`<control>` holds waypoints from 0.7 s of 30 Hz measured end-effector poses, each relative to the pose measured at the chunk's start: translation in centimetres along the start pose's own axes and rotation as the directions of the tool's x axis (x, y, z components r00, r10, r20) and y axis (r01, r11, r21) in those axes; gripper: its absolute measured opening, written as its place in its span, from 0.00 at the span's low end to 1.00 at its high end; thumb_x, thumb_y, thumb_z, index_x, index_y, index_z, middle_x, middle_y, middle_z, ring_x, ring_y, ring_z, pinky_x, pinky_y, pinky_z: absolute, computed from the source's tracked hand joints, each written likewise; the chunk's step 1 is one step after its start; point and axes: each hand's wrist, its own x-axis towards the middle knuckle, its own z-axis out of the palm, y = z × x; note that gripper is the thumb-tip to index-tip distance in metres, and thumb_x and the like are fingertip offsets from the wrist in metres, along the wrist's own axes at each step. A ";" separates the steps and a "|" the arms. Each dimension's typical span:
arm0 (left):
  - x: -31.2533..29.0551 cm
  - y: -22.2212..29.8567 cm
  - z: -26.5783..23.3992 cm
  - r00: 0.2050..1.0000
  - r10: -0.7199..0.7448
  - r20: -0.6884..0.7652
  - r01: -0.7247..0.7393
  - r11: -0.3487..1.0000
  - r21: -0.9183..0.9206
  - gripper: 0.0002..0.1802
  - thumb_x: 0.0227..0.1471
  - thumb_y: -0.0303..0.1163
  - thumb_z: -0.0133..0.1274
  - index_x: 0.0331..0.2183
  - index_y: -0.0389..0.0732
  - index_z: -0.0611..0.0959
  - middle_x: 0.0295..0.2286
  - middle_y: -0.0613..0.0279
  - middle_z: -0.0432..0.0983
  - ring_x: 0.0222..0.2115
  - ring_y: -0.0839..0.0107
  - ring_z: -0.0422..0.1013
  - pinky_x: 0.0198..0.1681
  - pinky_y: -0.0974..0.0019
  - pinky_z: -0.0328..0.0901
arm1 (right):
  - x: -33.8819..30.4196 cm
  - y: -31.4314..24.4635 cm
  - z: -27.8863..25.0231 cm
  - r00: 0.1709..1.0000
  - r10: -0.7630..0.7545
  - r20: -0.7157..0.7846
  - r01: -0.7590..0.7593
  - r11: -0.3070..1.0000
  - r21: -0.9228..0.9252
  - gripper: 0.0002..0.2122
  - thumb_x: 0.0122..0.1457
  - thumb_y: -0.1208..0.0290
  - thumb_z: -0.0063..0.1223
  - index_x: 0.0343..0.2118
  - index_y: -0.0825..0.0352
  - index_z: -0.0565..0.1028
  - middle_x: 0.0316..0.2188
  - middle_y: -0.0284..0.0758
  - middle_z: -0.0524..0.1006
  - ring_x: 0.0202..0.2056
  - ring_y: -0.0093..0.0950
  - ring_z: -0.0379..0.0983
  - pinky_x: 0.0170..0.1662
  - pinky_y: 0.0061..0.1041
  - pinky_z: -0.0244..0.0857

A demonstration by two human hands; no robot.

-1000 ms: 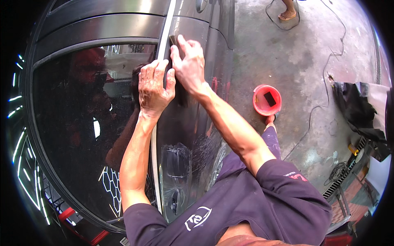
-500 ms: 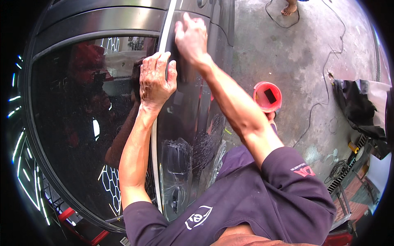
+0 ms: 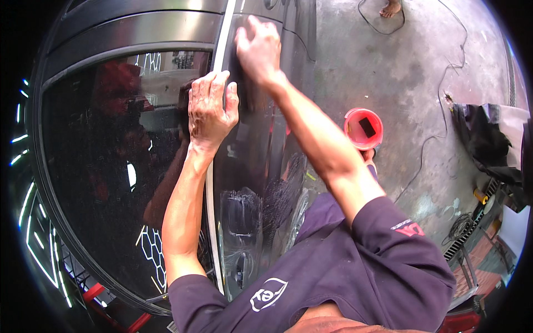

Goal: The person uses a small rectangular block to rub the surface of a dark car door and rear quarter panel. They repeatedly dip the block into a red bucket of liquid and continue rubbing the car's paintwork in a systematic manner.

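My left hand point(image 3: 212, 114) lies with its fingers stretched out on the edge of the car's dark glass, fingertips on the pale trim strip point(image 3: 224, 44). The thumb stands a little apart, over the dark panel. Farther up, my right hand point(image 3: 259, 53) is over the dark grey car body panel point(image 3: 244, 144), right of the strip. Motion smears it slightly; its fingers look apart and nothing shows in them. The black glass point(image 3: 111, 166) carries reflections. Closer to me, wrinkled clear film point(image 3: 241, 213) clings to the panel around the recess of a handle.
A pink-red bucket point(image 3: 363, 129) with a dark block inside stands right of the car. A thin cable point(image 3: 442, 94) winds over the grey concrete floor point(image 3: 383, 77). Black and white cloth point(image 3: 491, 133) hangs at the right. At the top is another person's bare foot point(image 3: 390, 8).
Both hands keep almost the same places on the car. The view has shifted very slightly, and the bucket and floor things appear moved a little with it.
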 end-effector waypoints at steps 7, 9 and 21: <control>-0.3 -0.1 -0.1 1.000 -0.001 0.002 0.001 1.000 -0.006 0.14 0.57 0.24 0.61 0.47 0.35 0.82 0.42 0.50 0.81 0.44 0.51 0.76 0.51 0.52 0.70 | -3.2 0.2 0.2 0.999 0.035 -0.008 -0.034 0.994 0.100 0.23 0.61 0.63 0.63 0.55 0.71 0.77 0.51 0.54 0.79 0.55 0.48 0.75 0.62 0.43 0.67; 0.2 0.1 0.2 1.000 0.010 -0.004 -0.010 1.000 -0.013 0.14 0.57 0.24 0.61 0.46 0.35 0.82 0.41 0.50 0.81 0.44 0.51 0.76 0.51 0.52 0.70 | 1.0 1.1 0.0 0.994 0.075 -0.074 -0.069 0.994 0.086 0.23 0.61 0.61 0.61 0.55 0.71 0.77 0.50 0.54 0.79 0.55 0.49 0.75 0.62 0.41 0.68; -0.1 0.0 0.2 1.000 0.002 0.002 -0.002 1.000 0.002 0.15 0.57 0.24 0.61 0.46 0.35 0.82 0.41 0.50 0.81 0.44 0.51 0.76 0.52 0.53 0.70 | 0.5 1.7 -0.1 0.993 0.118 0.002 -0.118 0.990 0.075 0.25 0.58 0.60 0.64 0.55 0.70 0.76 0.51 0.51 0.80 0.55 0.44 0.77 0.61 0.39 0.69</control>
